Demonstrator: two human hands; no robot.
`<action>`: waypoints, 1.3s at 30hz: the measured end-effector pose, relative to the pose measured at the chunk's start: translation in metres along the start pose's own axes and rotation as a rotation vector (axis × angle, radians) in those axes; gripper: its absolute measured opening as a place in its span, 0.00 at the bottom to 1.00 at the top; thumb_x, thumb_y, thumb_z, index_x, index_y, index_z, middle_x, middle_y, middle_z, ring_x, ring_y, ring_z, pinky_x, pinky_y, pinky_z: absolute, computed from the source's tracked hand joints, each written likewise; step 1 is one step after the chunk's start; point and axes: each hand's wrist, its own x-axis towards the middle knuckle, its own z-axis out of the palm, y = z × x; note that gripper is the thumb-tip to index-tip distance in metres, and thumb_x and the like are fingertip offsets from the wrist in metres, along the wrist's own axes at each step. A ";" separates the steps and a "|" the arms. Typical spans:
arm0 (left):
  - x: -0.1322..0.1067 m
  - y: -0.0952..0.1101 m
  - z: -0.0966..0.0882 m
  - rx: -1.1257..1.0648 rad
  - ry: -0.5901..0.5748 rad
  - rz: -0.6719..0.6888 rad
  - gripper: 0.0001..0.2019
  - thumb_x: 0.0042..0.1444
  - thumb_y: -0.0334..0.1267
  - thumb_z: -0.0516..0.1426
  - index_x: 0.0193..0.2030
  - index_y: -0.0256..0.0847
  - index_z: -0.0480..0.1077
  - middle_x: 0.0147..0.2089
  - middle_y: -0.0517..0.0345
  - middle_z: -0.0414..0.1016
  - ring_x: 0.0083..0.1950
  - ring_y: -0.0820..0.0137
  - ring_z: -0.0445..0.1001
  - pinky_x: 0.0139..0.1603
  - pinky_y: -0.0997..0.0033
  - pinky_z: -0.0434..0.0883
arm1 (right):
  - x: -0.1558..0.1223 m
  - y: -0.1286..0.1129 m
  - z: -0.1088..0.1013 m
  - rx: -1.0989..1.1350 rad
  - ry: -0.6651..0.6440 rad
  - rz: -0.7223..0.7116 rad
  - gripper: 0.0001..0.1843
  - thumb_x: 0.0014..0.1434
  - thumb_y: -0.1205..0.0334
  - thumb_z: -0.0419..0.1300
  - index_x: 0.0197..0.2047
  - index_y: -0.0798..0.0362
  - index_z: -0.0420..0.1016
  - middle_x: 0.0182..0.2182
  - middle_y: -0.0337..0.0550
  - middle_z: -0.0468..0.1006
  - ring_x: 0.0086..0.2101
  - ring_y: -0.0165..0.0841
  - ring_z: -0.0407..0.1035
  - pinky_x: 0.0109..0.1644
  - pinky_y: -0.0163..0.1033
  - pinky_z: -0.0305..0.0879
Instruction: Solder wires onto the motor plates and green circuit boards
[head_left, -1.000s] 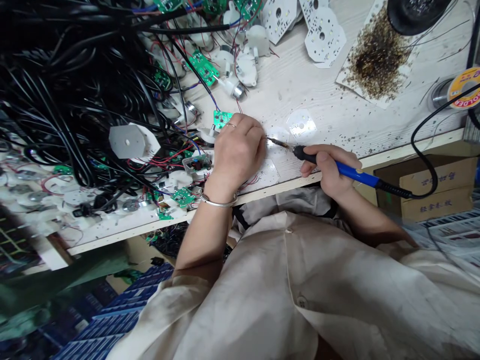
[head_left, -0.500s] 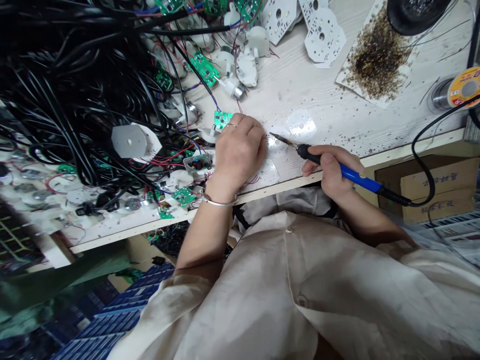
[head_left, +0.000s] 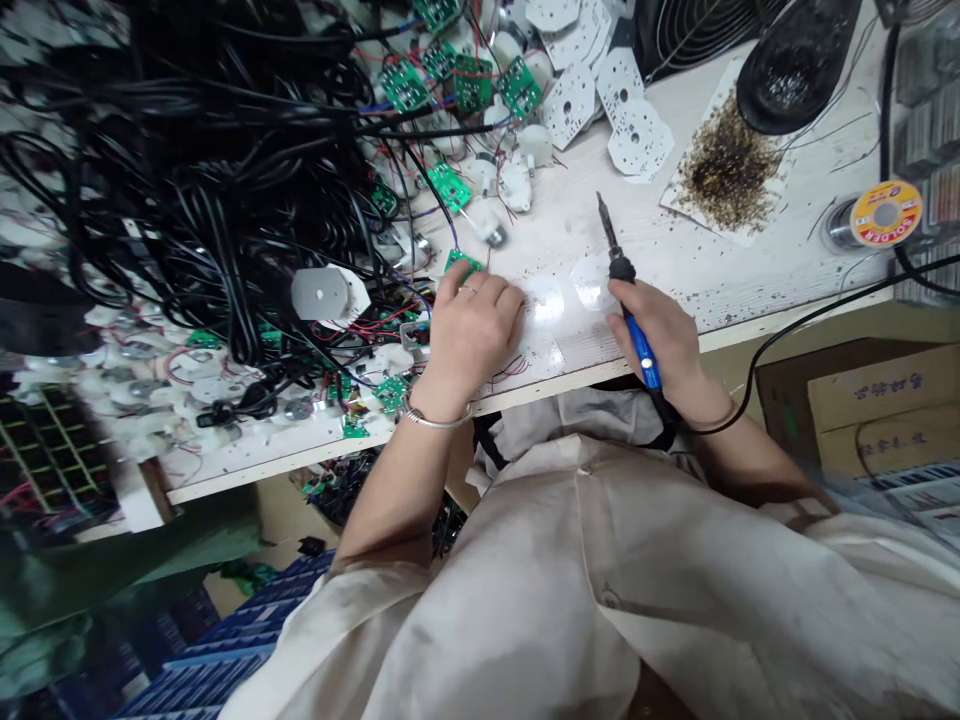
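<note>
My right hand point(head_left: 666, 325) is closed round the handle of a blue and black soldering iron point(head_left: 643, 352), its bare tip pointing away from me above the bench. My left hand point(head_left: 476, 325) rests at the near side of the bench with its fingers curled down; whatever lies under them is hidden. Just past its fingertips lies a green circuit board point(head_left: 461, 262). To the right of that hand are flat, pale, shiny boards, one of them a white board point(head_left: 591, 283) close to the iron. Red wires point(head_left: 511, 370) show beside the left wrist.
Black cables point(head_left: 247, 200) pile up at the left among motors and green boards. White LED boards point(head_left: 639, 138) are stacked at the back. Right of them are dark crumbs on a sheet point(head_left: 727, 165), a black iron stand point(head_left: 796, 70) and a solder spool point(head_left: 885, 212). Cardboard boxes point(head_left: 877, 390) stand below.
The soldering iron has swung from pointing left, near my left hand, to pointing away from me. The view has shifted, showing more of the bench's back. My left hand keeps its place and curl.
</note>
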 end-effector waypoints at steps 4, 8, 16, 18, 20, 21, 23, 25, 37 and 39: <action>-0.021 -0.012 -0.010 0.078 -0.047 0.031 0.14 0.68 0.38 0.49 0.37 0.42 0.75 0.36 0.51 0.77 0.43 0.59 0.75 0.63 0.42 0.69 | -0.001 -0.003 0.006 -0.024 -0.008 -0.037 0.19 0.70 0.55 0.50 0.61 0.46 0.67 0.48 0.48 0.81 0.46 0.40 0.77 0.49 0.46 0.76; -0.037 -0.023 -0.018 0.125 -0.096 0.069 0.16 0.68 0.39 0.49 0.33 0.42 0.75 0.34 0.52 0.78 0.40 0.61 0.75 0.61 0.47 0.73 | 0.000 -0.008 0.010 -0.027 -0.005 -0.050 0.19 0.70 0.55 0.49 0.62 0.45 0.66 0.49 0.48 0.80 0.45 0.41 0.76 0.46 0.45 0.76; -0.046 -0.033 -0.028 0.043 -0.148 0.018 0.15 0.67 0.41 0.52 0.36 0.41 0.78 0.38 0.50 0.81 0.42 0.61 0.79 0.63 0.47 0.72 | -0.004 -0.016 0.023 0.010 0.002 -0.045 0.19 0.70 0.56 0.50 0.62 0.47 0.65 0.47 0.49 0.79 0.44 0.41 0.76 0.41 0.43 0.76; -0.040 -0.025 -0.035 0.064 -0.202 -0.022 0.15 0.67 0.43 0.52 0.38 0.40 0.77 0.38 0.48 0.81 0.42 0.60 0.79 0.60 0.49 0.73 | -0.005 -0.015 0.025 0.029 0.057 -0.037 0.19 0.70 0.56 0.50 0.62 0.47 0.65 0.47 0.49 0.79 0.44 0.40 0.77 0.41 0.43 0.76; -0.029 -0.012 -0.041 0.120 -0.260 -0.088 0.15 0.67 0.44 0.52 0.39 0.39 0.76 0.40 0.46 0.80 0.43 0.57 0.79 0.53 0.52 0.74 | -0.005 -0.014 0.026 0.035 0.079 -0.039 0.19 0.70 0.57 0.51 0.61 0.48 0.66 0.46 0.50 0.79 0.43 0.40 0.77 0.40 0.42 0.77; -0.022 -0.006 -0.042 0.143 -0.273 -0.139 0.15 0.67 0.45 0.52 0.40 0.39 0.76 0.40 0.46 0.80 0.42 0.56 0.79 0.47 0.54 0.75 | -0.005 -0.014 0.026 0.038 0.080 -0.034 0.19 0.70 0.56 0.51 0.61 0.48 0.67 0.46 0.50 0.79 0.43 0.40 0.78 0.39 0.42 0.77; -0.004 0.001 -0.041 0.163 -0.208 -0.256 0.15 0.67 0.47 0.52 0.40 0.40 0.75 0.40 0.46 0.80 0.38 0.57 0.78 0.38 0.59 0.72 | -0.004 -0.014 0.027 0.058 0.075 -0.019 0.18 0.70 0.56 0.51 0.61 0.48 0.67 0.46 0.50 0.79 0.42 0.39 0.78 0.40 0.42 0.78; 0.018 -0.002 -0.030 0.158 -0.011 -0.339 0.13 0.66 0.46 0.52 0.41 0.42 0.74 0.40 0.47 0.79 0.37 0.59 0.77 0.35 0.62 0.70 | -0.003 -0.014 0.027 0.099 0.079 -0.008 0.18 0.70 0.57 0.51 0.61 0.49 0.67 0.47 0.50 0.78 0.42 0.38 0.79 0.40 0.41 0.78; 0.058 -0.012 -0.011 0.168 0.004 -0.744 0.21 0.61 0.47 0.53 0.52 0.33 0.74 0.46 0.35 0.79 0.55 0.44 0.73 0.59 0.42 0.64 | 0.003 -0.014 0.025 0.061 0.021 -0.047 0.18 0.71 0.58 0.49 0.60 0.53 0.66 0.43 0.50 0.76 0.42 0.40 0.75 0.42 0.43 0.75; 0.046 -0.002 -0.021 0.184 -0.086 -0.678 0.20 0.65 0.46 0.49 0.46 0.34 0.77 0.49 0.34 0.78 0.58 0.43 0.71 0.59 0.41 0.62 | 0.004 -0.015 0.024 0.071 -0.017 -0.030 0.18 0.71 0.57 0.48 0.60 0.52 0.66 0.43 0.50 0.76 0.42 0.40 0.74 0.42 0.44 0.75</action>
